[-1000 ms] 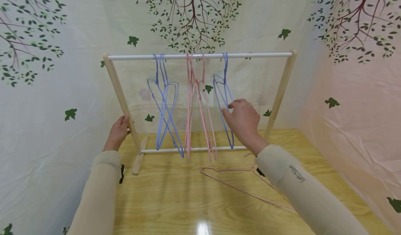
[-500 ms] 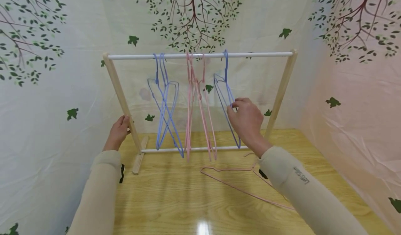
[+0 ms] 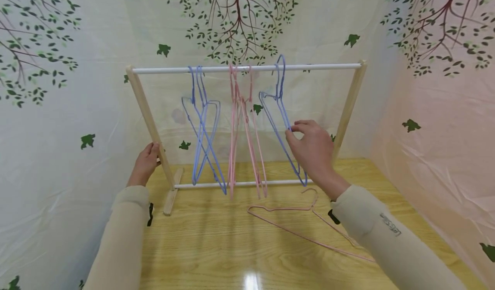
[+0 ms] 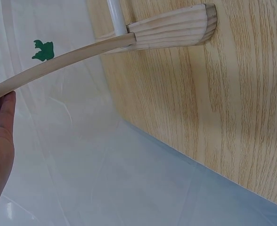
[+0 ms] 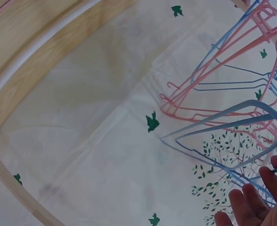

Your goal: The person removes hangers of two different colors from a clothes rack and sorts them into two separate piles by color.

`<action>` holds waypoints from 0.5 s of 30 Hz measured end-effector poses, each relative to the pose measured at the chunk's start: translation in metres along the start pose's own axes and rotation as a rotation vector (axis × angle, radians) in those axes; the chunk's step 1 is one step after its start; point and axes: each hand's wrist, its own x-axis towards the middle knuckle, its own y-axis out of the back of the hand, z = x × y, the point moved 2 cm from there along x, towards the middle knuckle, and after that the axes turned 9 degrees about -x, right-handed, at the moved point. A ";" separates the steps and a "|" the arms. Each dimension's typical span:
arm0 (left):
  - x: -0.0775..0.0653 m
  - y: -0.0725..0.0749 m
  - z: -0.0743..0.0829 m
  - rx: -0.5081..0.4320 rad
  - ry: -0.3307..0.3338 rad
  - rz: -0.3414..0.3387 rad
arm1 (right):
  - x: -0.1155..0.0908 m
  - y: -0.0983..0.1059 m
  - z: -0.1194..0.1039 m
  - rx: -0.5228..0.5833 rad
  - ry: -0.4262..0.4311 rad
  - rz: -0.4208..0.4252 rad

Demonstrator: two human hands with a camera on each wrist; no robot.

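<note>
Our left hand (image 3: 145, 163) grips the rack (image 3: 145, 105), hung with blue and pink hangers (image 3: 252, 152); our right hand (image 3: 315, 150) pinches a blue hanger (image 3: 285, 116).

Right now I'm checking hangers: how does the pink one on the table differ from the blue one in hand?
The pink hanger lies on the table; the blue hanger is upright, its hook top above the rail. No hand holds the pink hanger; the right hand pinches the blue hanger. Both have curved hooks.
</note>
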 end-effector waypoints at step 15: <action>-0.003 0.000 0.002 -0.002 -0.010 -0.003 | -0.020 0.027 0.024 0.119 0.184 0.162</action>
